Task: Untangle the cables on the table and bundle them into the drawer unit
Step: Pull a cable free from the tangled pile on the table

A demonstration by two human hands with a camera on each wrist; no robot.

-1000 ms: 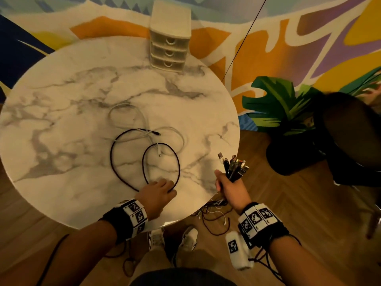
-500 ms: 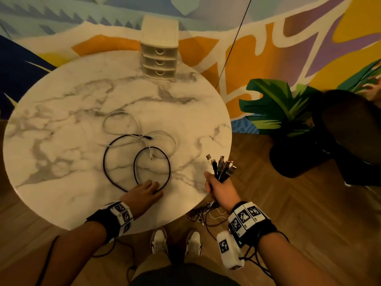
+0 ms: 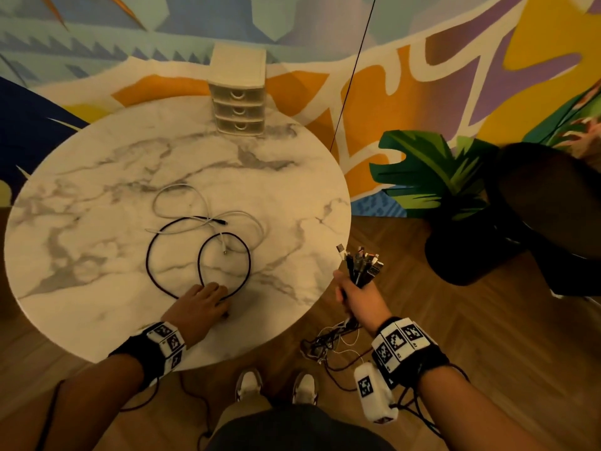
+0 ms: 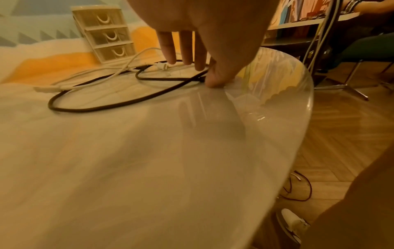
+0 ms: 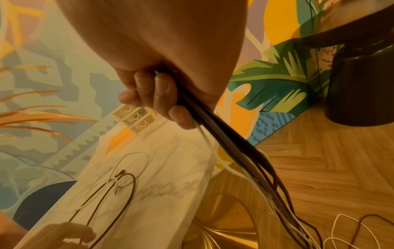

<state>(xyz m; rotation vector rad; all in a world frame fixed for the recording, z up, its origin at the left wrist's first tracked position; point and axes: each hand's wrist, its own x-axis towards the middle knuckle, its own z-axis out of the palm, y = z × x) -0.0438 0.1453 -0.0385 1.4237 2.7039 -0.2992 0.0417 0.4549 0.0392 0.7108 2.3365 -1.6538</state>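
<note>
Left hand (image 3: 200, 302) pressed thin black looped cable (image 3: 169, 255) with straight fingers; right hand (image 3: 361, 297) clamped gathered cable bundle (image 3: 361, 263); better pull slowly, avoiding white cable (image 3: 182, 203).

1. You are standing at a round marble tabletop (image 3: 97, 196) in what looks like a café or shared lounge, not a workshop.
2. Behind the tabletop runs a bright painted mural (image 3: 439, 76) of leaves and bold shapes.
3. Under the tabletop lies herringbone wood flooring (image 3: 487, 336).
4. To the tabletop's right stands a dark round table (image 3: 553, 203); the left wrist view shows shelves (image 4: 298, 25) and a seated person (image 4: 366, 43) beyond it.
</note>
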